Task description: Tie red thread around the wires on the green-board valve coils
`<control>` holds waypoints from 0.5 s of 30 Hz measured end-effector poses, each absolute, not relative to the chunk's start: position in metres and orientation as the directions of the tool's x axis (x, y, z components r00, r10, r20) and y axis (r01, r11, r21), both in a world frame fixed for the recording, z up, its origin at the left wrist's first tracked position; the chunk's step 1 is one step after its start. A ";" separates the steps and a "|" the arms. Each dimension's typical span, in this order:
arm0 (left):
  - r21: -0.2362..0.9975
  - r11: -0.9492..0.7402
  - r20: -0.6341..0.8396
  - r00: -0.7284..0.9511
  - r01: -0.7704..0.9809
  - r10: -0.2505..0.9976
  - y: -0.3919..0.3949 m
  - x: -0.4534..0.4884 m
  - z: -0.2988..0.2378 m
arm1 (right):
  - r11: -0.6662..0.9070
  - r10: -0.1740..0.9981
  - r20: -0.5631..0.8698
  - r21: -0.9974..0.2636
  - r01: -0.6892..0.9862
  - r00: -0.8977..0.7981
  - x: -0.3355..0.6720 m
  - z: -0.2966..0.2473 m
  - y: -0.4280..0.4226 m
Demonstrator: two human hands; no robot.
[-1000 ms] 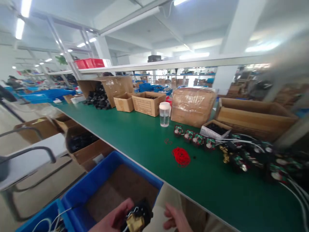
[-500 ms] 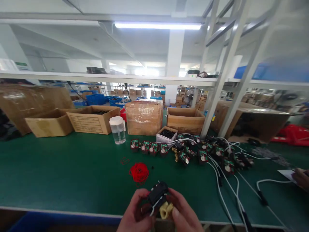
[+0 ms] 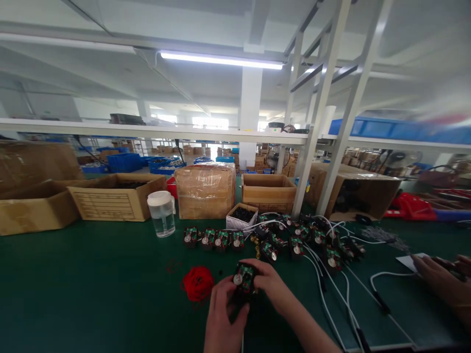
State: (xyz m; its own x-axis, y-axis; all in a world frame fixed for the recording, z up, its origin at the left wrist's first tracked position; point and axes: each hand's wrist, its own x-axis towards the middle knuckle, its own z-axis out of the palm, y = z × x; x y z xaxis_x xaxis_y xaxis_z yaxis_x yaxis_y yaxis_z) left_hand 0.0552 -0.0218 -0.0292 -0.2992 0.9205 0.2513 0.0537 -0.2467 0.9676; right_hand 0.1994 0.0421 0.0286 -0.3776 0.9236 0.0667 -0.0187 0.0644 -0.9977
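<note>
Between my two hands is a small black device with a green circuit board and a round silver disc (image 3: 244, 280), its board side facing up. My left hand (image 3: 223, 311) is closed around its left and lower side. My right hand (image 3: 265, 280) grips its right edge with fingers and thumb. The underside is hidden by my hands. Just left of them lies a heap of red rubber bands (image 3: 197, 283). Beyond stands a row of several similar black devices (image 3: 221, 239) with green boards, and small brass fittings (image 3: 256, 246) lie right of the row.
More devices with white cables (image 3: 319, 264) spread to the right. A water jug (image 3: 162, 215), a small box of black parts (image 3: 241, 215) and cardboard boxes (image 3: 204, 191) stand at the back. Metal posts (image 3: 324, 108) rise on the right. Another person's hands (image 3: 439, 277) are at the far right.
The device has moved forward over the table and turned; its green board now shows instead of the black housing and brass fitting. My view has shifted right.
</note>
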 end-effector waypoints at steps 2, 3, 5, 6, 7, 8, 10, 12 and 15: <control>0.982 -0.157 0.180 -0.288 0.101 0.941 -0.016 0.051 -0.027 | 0.094 0.904 0.075 -0.995 0.024 -0.421 0.195 0.029 0.051; 0.980 -0.120 0.159 -0.270 0.157 0.950 -0.013 0.048 -0.025 | 0.109 0.894 0.080 -0.993 0.041 -0.441 0.192 0.028 0.054; 0.947 -0.083 0.148 -0.192 0.312 0.970 -0.008 0.041 -0.017 | 0.140 0.879 0.090 -0.987 0.073 -0.468 0.189 0.025 0.057; 0.920 -0.077 0.142 -0.144 0.383 0.979 -0.006 0.038 -0.013 | 0.159 0.875 0.099 -0.983 0.088 -0.473 0.189 0.024 0.057; 0.895 -0.072 0.130 -0.103 0.441 0.986 -0.004 0.035 -0.008 | 0.175 0.874 0.108 -0.980 0.099 -0.473 0.189 0.022 0.057; 0.874 -0.063 0.113 -0.076 0.481 0.991 -0.003 0.033 -0.005 | 0.198 0.881 0.124 -0.973 0.118 -0.457 0.190 0.019 0.056; 0.848 -0.050 0.090 -0.051 0.527 0.995 -0.002 0.030 -0.001 | 0.267 0.912 0.179 -0.942 0.203 -0.369 0.195 0.013 0.051; 0.833 -0.072 0.116 -0.046 0.548 0.992 -0.003 0.030 0.000 | 0.315 0.942 0.248 -0.886 0.340 -0.225 0.202 0.002 0.038; 0.820 -0.115 0.165 -0.038 0.561 0.986 -0.002 0.031 -0.001 | 0.306 0.950 0.287 -0.789 0.533 -0.121 0.206 -0.028 0.002</control>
